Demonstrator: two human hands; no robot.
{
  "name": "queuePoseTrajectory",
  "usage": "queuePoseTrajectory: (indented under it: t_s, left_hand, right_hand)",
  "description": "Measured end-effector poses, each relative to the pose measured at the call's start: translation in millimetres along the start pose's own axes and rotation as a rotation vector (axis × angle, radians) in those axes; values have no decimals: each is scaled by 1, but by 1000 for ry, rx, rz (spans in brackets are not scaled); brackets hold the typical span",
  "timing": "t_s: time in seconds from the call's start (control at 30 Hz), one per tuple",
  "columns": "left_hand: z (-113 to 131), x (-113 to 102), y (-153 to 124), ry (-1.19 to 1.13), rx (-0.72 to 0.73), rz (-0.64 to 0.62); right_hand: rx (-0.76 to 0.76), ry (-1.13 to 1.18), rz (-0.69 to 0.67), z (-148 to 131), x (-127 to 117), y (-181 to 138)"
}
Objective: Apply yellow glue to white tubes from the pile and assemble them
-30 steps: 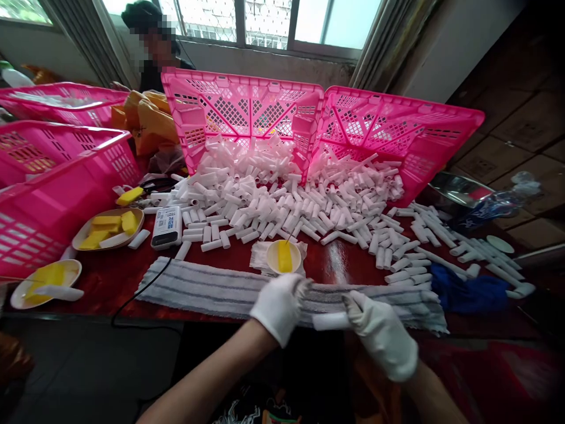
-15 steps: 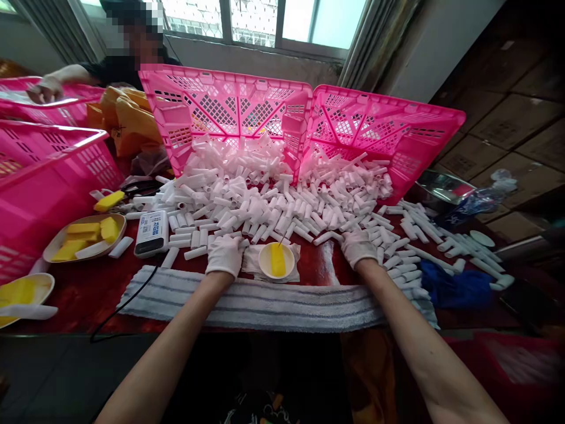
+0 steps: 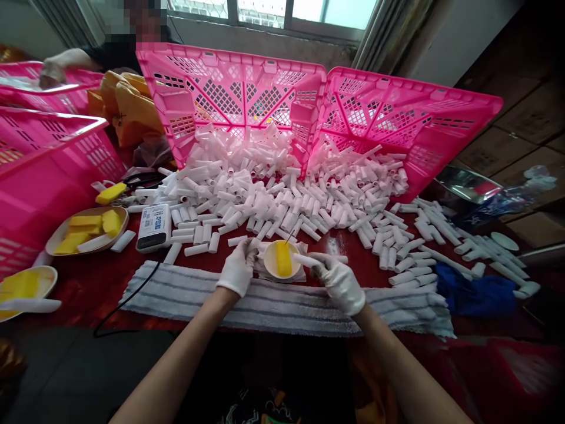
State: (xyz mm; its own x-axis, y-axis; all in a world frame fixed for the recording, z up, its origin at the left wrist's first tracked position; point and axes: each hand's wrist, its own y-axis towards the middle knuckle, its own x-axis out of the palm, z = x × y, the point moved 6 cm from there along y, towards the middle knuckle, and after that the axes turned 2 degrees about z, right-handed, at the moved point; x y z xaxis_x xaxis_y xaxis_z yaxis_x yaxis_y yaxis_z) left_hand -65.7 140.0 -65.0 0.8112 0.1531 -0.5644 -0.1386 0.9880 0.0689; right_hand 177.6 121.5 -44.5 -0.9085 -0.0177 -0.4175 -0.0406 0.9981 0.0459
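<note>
Both my hands wear white gloves. My left hand [image 3: 237, 270] is closed beside the left rim of a small white dish [image 3: 282, 259] that holds a yellow sponge; what its fingers hold is hidden. My right hand [image 3: 339, 281] grips a white plastic tube [image 3: 309, 259], whose end points at the dish. A thin stick leans in the dish. Behind them lies a large heap of white tubes [image 3: 273, 194] spilling from two tipped pink crates [image 3: 238, 100]. A striped grey cloth [image 3: 273, 300] lies under my wrists.
More pink crates [image 3: 48, 159] stand at the left, with plates of yellow sponges [image 3: 88, 227] and a white power bank [image 3: 153, 227] with its black cable. Longer white tubes [image 3: 468, 247] and a blue cloth [image 3: 472, 291] lie on the right. Another person sits at the far left.
My hands have drawn back from the heap to the dish. My right hand now carries a tube picked from the pile, and my left hand has come to the dish's left rim.
</note>
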Motion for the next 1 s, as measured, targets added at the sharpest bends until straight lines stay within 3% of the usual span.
queuePoseTrajectory:
  t_s: [0.07, 0.2, 0.47, 0.63, 0.83, 1.0]
  left_hand:
    - [4, 4, 6, 65, 24, -14]
    - [9, 15, 14, 144, 82, -58]
    - [8, 17, 13, 166, 156, -16]
    - [8, 18, 13, 167, 164, -20]
    - [9, 17, 12, 172, 173, -19]
    - [9, 16, 12, 166, 173, -27]
  right_hand:
    - [70, 150, -92, 1, 20, 10]
    - [85, 224, -15, 9, 32, 32]
    - [-71, 38, 127, 14, 32, 23]
    - [-3, -54, 17, 19, 36, 18]
    - [-316, -288, 180, 2, 27, 9]
    - [-98, -98, 57, 13, 35, 5]
